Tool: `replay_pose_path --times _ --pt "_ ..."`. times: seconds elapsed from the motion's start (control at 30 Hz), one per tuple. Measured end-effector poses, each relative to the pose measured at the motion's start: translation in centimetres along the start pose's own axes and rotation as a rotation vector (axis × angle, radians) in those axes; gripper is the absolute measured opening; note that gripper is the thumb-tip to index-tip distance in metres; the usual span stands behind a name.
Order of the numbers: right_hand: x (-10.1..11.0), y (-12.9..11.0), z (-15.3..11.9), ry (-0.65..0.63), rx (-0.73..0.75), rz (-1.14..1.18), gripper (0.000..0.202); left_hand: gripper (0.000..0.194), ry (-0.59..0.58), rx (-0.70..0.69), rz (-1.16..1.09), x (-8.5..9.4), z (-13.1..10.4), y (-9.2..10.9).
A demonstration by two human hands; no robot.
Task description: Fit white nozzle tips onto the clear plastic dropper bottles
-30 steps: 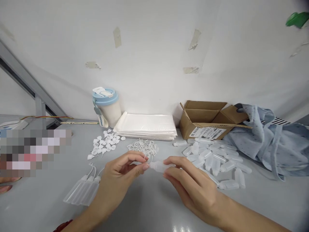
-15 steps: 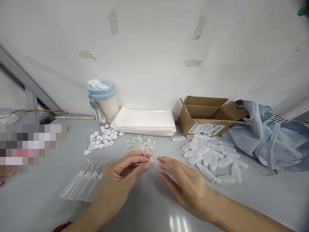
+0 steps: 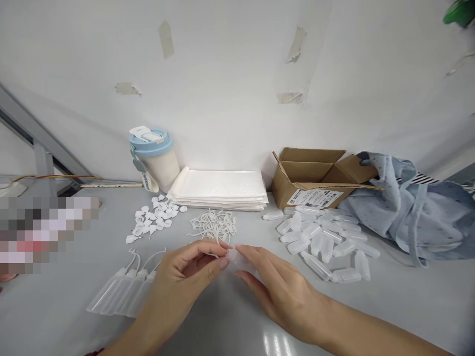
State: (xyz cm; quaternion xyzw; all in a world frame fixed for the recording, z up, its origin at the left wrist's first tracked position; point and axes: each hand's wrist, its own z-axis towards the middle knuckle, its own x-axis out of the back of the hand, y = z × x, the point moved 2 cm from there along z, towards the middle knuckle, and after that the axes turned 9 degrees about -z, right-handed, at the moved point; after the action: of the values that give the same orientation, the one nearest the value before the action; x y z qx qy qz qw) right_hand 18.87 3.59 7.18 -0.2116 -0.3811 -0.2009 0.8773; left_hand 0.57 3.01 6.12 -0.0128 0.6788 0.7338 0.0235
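Note:
In front of me, my left hand [image 3: 202, 267] pinches the white cap at the neck of a small translucent plastic bottle [image 3: 244, 263]. A thin white tube rises by its fingertips. My right hand [image 3: 280, 287] curls round the bottle's body, fingers above and thumb below, and hides part of it. Beside my left forearm lies a row of several capped bottles [image 3: 115, 292] with thin tubes sticking out of them. Beyond my fingers is a pile of thin white tubes [image 3: 213, 225]. Small white caps [image 3: 159, 215] are scattered left of it. Uncapped bottles [image 3: 321, 240] lie heaped to the right.
A stack of white packets [image 3: 222, 184] lies against the wall, between a blue-lidded cup [image 3: 158, 158] and an open cardboard box [image 3: 315, 185]. Blue cloth [image 3: 397, 212] is bunched at the right. A blurred area covers the far left of the grey table [image 3: 222, 326].
My right hand has come in closer round the bottle, its fingers now nearer my left fingertips. My left hand keeps its pinch. The whole view has shifted slightly.

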Motion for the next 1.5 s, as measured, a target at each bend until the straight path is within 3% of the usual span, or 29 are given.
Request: replay_pose_path --times 0.13,0.33,0.47,0.53,0.63,0.7,0.77,0.9,1.13,1.37,1.5 --pt "0.0 0.1 0.1 -0.028 0.010 0.066 0.044 0.009 -0.027 -0.006 -0.017 -0.2 -0.3 -0.2" --pt "-0.3 0.3 -0.2 -0.065 -0.055 0.180 0.037 0.028 -0.044 0.109 -0.104 -0.3 -0.4 -0.5" --pt "-0.5 0.6 -0.2 -0.069 -0.129 0.222 0.033 0.020 -0.072 0.023 0.035 -0.5 -0.1 -0.1" --pt "-0.5 0.8 -0.1 -0.047 -0.114 0.173 0.030 0.014 -0.059 -0.106 0.260 -0.5 0.0 0.3" --pt "-0.5 1.0 0.0 -0.012 -0.083 0.102 0.027 0.008 -0.023 -0.500 0.591 -0.4 -0.1 0.9" --pt "-0.4 1.2 0.2 -0.027 -0.124 0.131 0.025 0.020 -0.015 -0.740 0.691 -0.5 -0.4 1.1" --pt "-0.3 1.2 0.3 -0.062 -0.189 0.193 0.024 0.030 -0.033 -0.829 0.744 -0.8 -0.6 1.1" --pt "-0.1 1.1 0.3 -0.086 -0.256 0.260 0.026 0.034 -0.077 -0.840 0.752 -1.4 -0.8 1.0" --pt "-0.2 1.0 0.2 -0.043 -0.188 0.289 0.033 0.042 -0.120 -0.771 0.767 -1.6 -1.1 0.6" --pt "0.3 0.9 0.8 -0.163 -0.599 0.506 0.014 0.047 -0.137 -0.748 0.849 -2.0 -1.2 0.2" --pt "0.2 0.6 0.9 -0.197 -0.665 0.519 0.013 0.035 -0.040 -0.880 0.878 -2.5 -1.4 0.5"
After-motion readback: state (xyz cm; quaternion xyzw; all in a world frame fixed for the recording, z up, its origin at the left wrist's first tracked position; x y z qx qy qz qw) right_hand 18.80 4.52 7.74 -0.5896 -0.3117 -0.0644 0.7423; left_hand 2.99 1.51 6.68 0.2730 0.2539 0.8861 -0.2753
